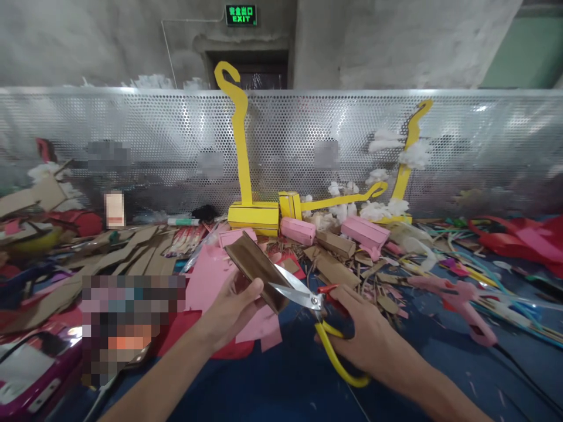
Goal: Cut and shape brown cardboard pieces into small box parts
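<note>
A folded brown cardboard piece (251, 262) is gripped in my left hand (233, 308), its thumb on the near side and its fingers behind. My right hand (360, 328) holds scissors (314, 302) by handles that are red above and yellow below. The blades stand apart, pointing left at the lower right end of the cardboard; one reaches across its face. Beneath my left hand lie pink sheets (206, 275) and a red sheet (180, 331).
Behind stand yellow hooked shapes on boxes (254, 217), before a perforated metal screen (176, 135). Pink boxes (364, 231) and cardboard scraps (334, 266) lie mid-table. A pink glue gun (466, 299) with a black cord rests at right; cardboard strips (136, 249) are at left.
</note>
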A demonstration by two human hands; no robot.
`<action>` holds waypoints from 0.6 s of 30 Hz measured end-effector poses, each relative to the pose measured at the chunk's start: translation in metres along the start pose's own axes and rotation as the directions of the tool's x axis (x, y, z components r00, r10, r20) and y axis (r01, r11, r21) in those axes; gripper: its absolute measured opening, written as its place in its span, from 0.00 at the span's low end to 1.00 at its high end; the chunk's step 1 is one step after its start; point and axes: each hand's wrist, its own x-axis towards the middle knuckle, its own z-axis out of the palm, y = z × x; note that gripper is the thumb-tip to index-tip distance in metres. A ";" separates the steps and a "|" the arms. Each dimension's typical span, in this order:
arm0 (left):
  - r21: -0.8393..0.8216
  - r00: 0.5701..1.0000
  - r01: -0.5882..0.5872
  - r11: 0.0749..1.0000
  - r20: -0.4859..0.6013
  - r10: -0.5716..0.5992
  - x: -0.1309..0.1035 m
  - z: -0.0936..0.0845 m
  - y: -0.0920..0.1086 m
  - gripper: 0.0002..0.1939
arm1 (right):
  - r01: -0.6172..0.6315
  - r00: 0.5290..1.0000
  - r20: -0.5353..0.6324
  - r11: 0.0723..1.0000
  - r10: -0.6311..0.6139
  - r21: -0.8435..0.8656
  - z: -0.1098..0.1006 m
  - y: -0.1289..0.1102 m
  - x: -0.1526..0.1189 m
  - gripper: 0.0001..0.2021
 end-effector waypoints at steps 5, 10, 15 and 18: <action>0.001 1.000 -0.001 1.000 0.028 0.001 0.000 0.000 0.001 0.28 | 0.028 1.000 0.015 1.000 -0.028 -0.014 0.001 0.003 0.000 0.17; 0.004 0.999 -0.001 1.000 0.047 0.001 -0.001 0.002 0.002 0.25 | 0.052 0.999 -0.006 0.998 -0.052 -0.042 0.002 0.005 0.000 0.16; 0.014 0.998 0.000 1.000 0.064 0.000 -0.002 0.001 0.002 0.17 | 0.075 0.996 -0.034 0.995 -0.077 -0.061 0.003 0.006 0.001 0.14; -0.001 0.999 0.007 1.000 0.033 -0.007 -0.001 -0.002 0.001 0.15 | 0.082 0.995 -0.052 0.994 -0.086 -0.075 0.002 0.007 0.002 0.15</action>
